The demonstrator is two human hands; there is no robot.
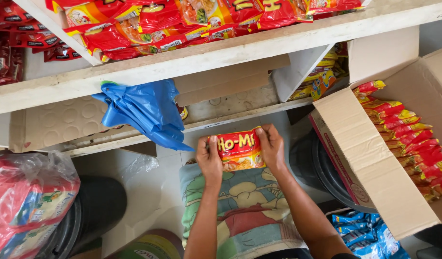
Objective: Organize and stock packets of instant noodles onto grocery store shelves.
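From the head view, the left hand (209, 160) and the right hand (271, 148) hold one red and yellow noodle packet (238, 149) between them, fingers (264, 136) of each hand curled shut over its two short sides, thumbs on the front. The packet is upright, facing the camera, above a patterned cloth (245, 211) over the person's lap.

Just beyond the fingertips runs the front edge of the lower shelf (221, 122), with bare shelf room behind it; to the left of the left fingers a crumpled blue plastic bag (146, 110) hangs over that edge. Higher up, the upper shelf (192, 60) carries a heap of like packets, too overlapped to count.

To the right of the right fingers stands one open cardboard box (370, 163), its flap near the right forearm, with a row of like packets (408, 139) on edge inside, roughly a dozen. Below it lie blue packets (365, 235). Far left of the left fingers sits one clear bag of goods (29, 201) on a dark bin (98, 208). Pale floor (154, 192) lies open between the bin and the lap
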